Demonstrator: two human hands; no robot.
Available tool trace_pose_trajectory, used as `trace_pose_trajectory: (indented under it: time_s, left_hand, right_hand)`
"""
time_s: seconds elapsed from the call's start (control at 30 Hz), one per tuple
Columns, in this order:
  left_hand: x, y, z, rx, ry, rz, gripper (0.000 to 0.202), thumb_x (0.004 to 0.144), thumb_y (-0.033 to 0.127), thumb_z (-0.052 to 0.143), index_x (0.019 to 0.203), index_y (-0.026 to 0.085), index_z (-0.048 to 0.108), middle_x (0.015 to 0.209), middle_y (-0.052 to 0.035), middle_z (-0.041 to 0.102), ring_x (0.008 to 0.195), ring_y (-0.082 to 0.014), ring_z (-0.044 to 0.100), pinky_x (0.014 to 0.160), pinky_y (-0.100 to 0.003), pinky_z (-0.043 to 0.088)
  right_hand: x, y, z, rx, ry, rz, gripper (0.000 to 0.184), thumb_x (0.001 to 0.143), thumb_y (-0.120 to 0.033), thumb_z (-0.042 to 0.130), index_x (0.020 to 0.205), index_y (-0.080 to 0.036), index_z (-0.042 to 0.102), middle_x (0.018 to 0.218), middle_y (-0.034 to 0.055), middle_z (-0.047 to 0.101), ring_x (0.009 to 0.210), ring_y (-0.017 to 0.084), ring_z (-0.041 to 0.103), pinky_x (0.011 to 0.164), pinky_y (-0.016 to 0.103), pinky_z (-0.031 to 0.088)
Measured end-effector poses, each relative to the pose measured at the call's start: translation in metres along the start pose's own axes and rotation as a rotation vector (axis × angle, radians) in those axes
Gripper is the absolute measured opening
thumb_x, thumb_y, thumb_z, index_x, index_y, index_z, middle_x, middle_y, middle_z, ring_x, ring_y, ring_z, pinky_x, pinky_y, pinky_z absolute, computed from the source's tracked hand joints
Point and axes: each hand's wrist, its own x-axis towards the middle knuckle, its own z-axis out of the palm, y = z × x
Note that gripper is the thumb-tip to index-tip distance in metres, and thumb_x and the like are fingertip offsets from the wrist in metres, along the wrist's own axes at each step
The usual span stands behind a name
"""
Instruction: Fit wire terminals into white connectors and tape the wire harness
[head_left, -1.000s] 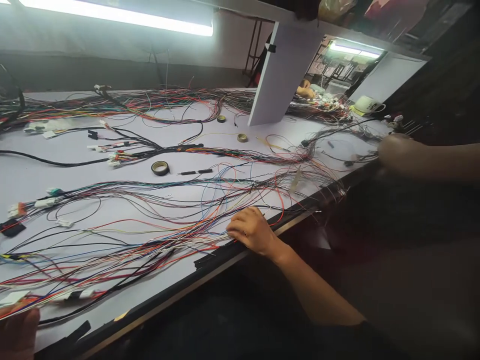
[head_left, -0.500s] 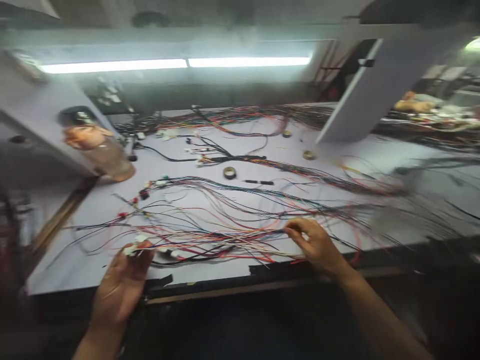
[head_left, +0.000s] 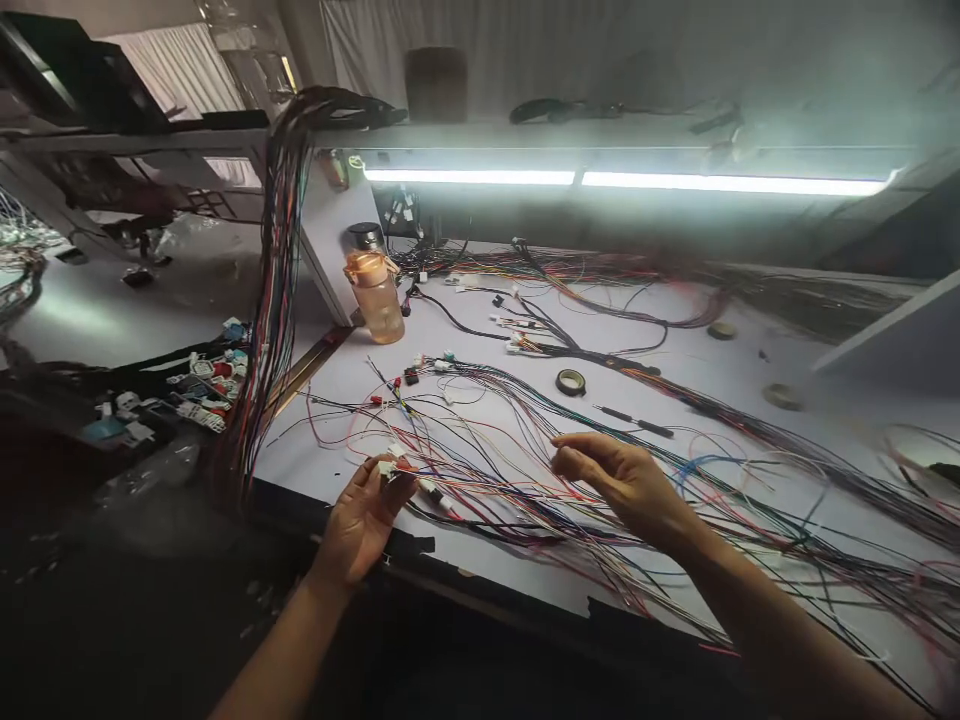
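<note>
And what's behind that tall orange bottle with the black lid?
Behind the orange bottle, a white upright panel shows at its left, and white connectors on dark wires at its right. Anything directly behind its body is covered.

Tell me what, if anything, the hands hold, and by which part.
The left hand holds a white connector by its body; whether the right hand grips anything cannot be told.

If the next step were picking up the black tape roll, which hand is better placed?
Probably the right hand: it is nearer the tape roll. The left hand is farther off, holding a white connector. Whether the right hand pinches a wire is unclear.
</note>
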Motion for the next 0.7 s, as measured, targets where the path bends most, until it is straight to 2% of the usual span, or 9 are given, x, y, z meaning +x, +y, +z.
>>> trace_pose_trajectory:
  time_s: [0.07, 0.17, 0.27, 0.33, 0.43, 0.6, 0.7]
  left_hand:
    - [0.0, 0.0, 0.001, -0.015, 0.003, -0.007, 0.028, 0.076, 0.025, 0.075, 0.102, 0.019, 0.066, 0.096, -0.0043, 0.072, 0.091, -0.0194, 0.07, 0.088, -0.033, 0.057]
    - [0.0, 0.0, 0.004, -0.035, 0.002, -0.024, 0.025, 0.078, 0.023, 0.073, 0.101, 0.019, 0.065, 0.095, -0.004, 0.072, 0.09, -0.0178, 0.069, 0.088, -0.033, 0.057]
    - [-0.001, 0.0, 0.006, -0.053, -0.016, -0.023, 0.023, 0.08, 0.022, 0.071, 0.101, 0.019, 0.064, 0.095, -0.0037, 0.071, 0.092, -0.0178, 0.069, 0.089, -0.033, 0.056]
    - [-0.001, -0.001, 0.006, -0.062, -0.033, -0.017, 0.023, 0.081, 0.023, 0.071, 0.102, 0.019, 0.064, 0.096, -0.0037, 0.071, 0.093, -0.018, 0.069, 0.089, -0.033, 0.055]
    - [-0.002, -0.002, 0.005, -0.053, -0.059, -0.017, 0.02, 0.083, 0.022, 0.068, 0.103, 0.018, 0.063, 0.098, -0.0043, 0.071, 0.094, -0.0175, 0.068, 0.09, -0.033, 0.054]
    - [-0.003, -0.003, 0.004, 0.0, -0.094, -0.031, 0.018, 0.087, 0.022, 0.063, 0.104, 0.018, 0.061, 0.101, -0.0058, 0.07, 0.097, -0.0181, 0.067, 0.093, -0.034, 0.052]
    - [-0.005, -0.003, 0.006, 0.014, -0.085, -0.038, 0.019, 0.086, 0.024, 0.064, 0.103, 0.018, 0.061, 0.098, -0.0052, 0.07, 0.094, -0.0176, 0.068, 0.092, -0.035, 0.053]
  right_hand:
    - [0.013, 0.003, 0.012, -0.085, -0.102, 0.004, 0.04, 0.087, -0.052, 0.056, 0.11, -0.021, 0.066, 0.099, 0.006, 0.071, 0.095, 0.02, 0.066, 0.088, 0.036, 0.051]
    - [0.03, 0.01, 0.026, -0.201, -0.178, 0.003, 0.039, 0.088, -0.048, 0.054, 0.113, -0.021, 0.066, 0.11, 0.0058, 0.069, 0.103, 0.021, 0.064, 0.094, 0.037, 0.048]
    - [0.042, 0.014, 0.033, -0.282, -0.2, 0.014, 0.042, 0.089, -0.046, 0.052, 0.12, -0.019, 0.062, 0.11, 0.0076, 0.07, 0.101, 0.023, 0.065, 0.091, 0.039, 0.049]
    - [0.044, 0.014, 0.038, -0.33, -0.17, -0.023, 0.043, 0.09, -0.045, 0.051, 0.122, -0.018, 0.061, 0.109, 0.0083, 0.071, 0.099, 0.023, 0.066, 0.088, 0.038, 0.05]
    - [0.038, 0.013, 0.057, -0.383, -0.107, -0.17, 0.04, 0.093, -0.044, 0.048, 0.119, -0.018, 0.063, 0.108, 0.0075, 0.071, 0.098, 0.02, 0.066, 0.086, 0.033, 0.05]
    - [0.022, 0.017, 0.111, -0.607, 0.004, -0.546, 0.03, 0.095, -0.036, 0.049, 0.115, -0.019, 0.064, 0.098, 0.0062, 0.072, 0.087, 0.019, 0.067, 0.077, 0.031, 0.046]
    - [0.021, 0.019, 0.13, -0.686, 0.106, -0.618, 0.02, 0.096, -0.031, 0.05, 0.103, -0.023, 0.067, 0.084, 0.0027, 0.071, 0.072, 0.015, 0.063, 0.069, 0.028, 0.04]
